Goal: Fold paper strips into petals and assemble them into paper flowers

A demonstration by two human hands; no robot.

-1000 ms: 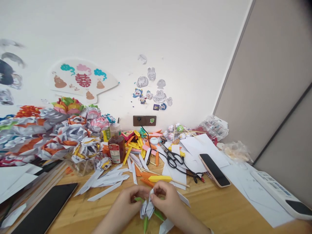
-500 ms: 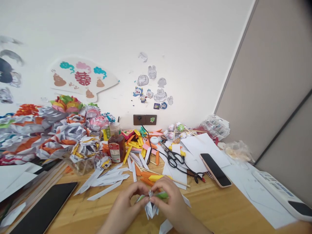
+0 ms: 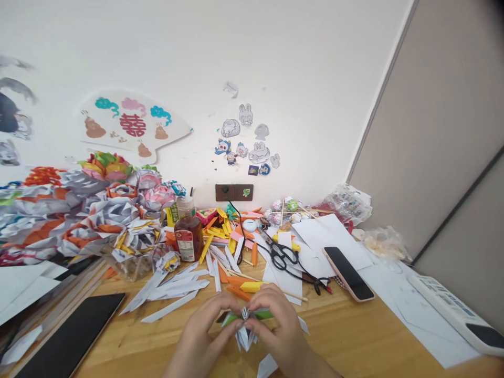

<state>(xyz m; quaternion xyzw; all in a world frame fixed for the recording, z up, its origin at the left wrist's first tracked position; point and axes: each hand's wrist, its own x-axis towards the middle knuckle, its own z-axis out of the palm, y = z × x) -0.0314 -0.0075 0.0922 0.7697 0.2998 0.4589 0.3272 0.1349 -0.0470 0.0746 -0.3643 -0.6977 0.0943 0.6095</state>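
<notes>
Between my two hands is a small folded-paper piece (image 3: pixel 245 340), white with green strips pointing out to the sides. My left hand (image 3: pixel 210 328) pinches its left side with thumb and fingers. On the other side my right hand (image 3: pixel 275 325) pinches it too, thumb near the middle. White folded points hang below the thumbs, and a pleated white tip stands up between the fingertips. The fingers hide part of the piece. Just beyond my hands lie a yellow folded strip (image 3: pixel 252 286) and several white folded strips (image 3: pixel 177 289).
Paper flowers (image 3: pixel 114 212) crowd the left back, beside a bottle of brown liquid (image 3: pixel 188 236). Black scissors (image 3: pixel 281 254) and a pink-edged phone (image 3: pixel 349 274) lie to the right. A black tablet-like slab (image 3: pixel 73 336) is at left. White sheets (image 3: pixel 429 315) cover the right side.
My hands have shifted very slightly to the right with the folded paper. The pleated white tip shows a little more openly between the fingers. Nothing else on the table has moved.
</notes>
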